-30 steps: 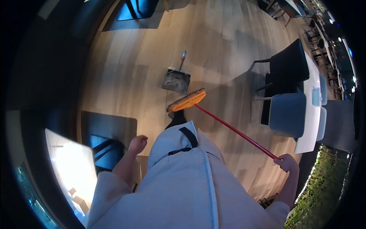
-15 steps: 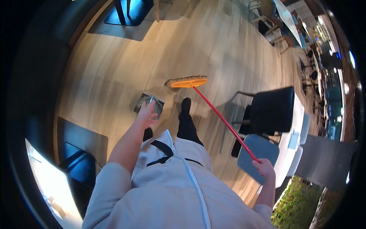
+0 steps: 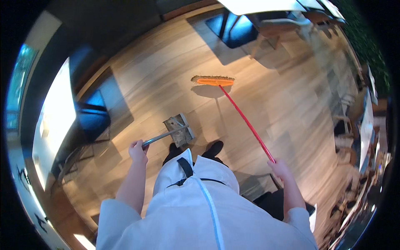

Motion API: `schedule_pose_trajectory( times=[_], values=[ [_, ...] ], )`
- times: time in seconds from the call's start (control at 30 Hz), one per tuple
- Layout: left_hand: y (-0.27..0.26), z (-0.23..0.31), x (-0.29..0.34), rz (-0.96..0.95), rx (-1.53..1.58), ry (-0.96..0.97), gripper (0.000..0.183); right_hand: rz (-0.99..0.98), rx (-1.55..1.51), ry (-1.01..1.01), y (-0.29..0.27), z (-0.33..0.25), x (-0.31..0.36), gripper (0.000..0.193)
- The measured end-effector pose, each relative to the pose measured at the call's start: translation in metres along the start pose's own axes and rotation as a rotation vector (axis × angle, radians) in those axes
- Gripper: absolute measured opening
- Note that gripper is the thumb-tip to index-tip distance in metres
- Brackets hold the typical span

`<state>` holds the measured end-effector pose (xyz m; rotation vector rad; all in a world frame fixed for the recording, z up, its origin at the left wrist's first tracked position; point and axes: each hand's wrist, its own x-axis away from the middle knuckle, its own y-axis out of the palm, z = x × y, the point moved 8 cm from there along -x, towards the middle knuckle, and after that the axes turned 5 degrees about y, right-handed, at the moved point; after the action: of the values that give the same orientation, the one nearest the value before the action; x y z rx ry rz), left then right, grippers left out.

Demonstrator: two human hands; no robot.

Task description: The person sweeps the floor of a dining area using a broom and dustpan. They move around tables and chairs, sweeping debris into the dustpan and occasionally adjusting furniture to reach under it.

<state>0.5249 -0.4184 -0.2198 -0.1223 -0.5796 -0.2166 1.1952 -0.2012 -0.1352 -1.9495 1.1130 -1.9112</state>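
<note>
My left hand is closed round the end of the grey handle of a long-handled dustpan. The worn, greyish pan sits in front of my feet, slightly left, and its handle slants down to it. In my right hand is the upper end of the red stick of a broom. The stick runs forward and left to an orange broom head with dark bristles, out ahead of my feet. A shadow of the head falls on the floor just on its near side.
At the left stands a white table with a dark blue chair beside it. Another table and a blue-lit chair are at the far side. A black chair is close by my right arm. More furniture lines the right.
My view has turned left. My left hand, previously half open over the dustpan, has moved left and grips its handle. The broom head is farther from my feet, with my right hand still holding the stick.
</note>
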Motion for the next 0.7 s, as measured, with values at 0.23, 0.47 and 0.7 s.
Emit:
schedule_pose_trajectory(
  times=[0.23, 0.47, 0.7],
  values=[
    [-0.086, 0.033, 0.019, 0.165, 0.822, -0.020, 0.016, -0.139, 0.073, -0.249, 0.053, -0.277, -0.103, 0.045],
    [-0.150, 0.051, -0.027, 0.149, 0.536, -0.138, 0.024, -0.112, 0.460, -0.390, 0.120, -0.570, -0.120, 0.029],
    [-0.212, 0.042, -0.157, -0.020, -0.477, 0.089, 0.029, 0.390, 1.435, -0.597, 0.215, -0.854, -0.005, 0.035]
  ],
)
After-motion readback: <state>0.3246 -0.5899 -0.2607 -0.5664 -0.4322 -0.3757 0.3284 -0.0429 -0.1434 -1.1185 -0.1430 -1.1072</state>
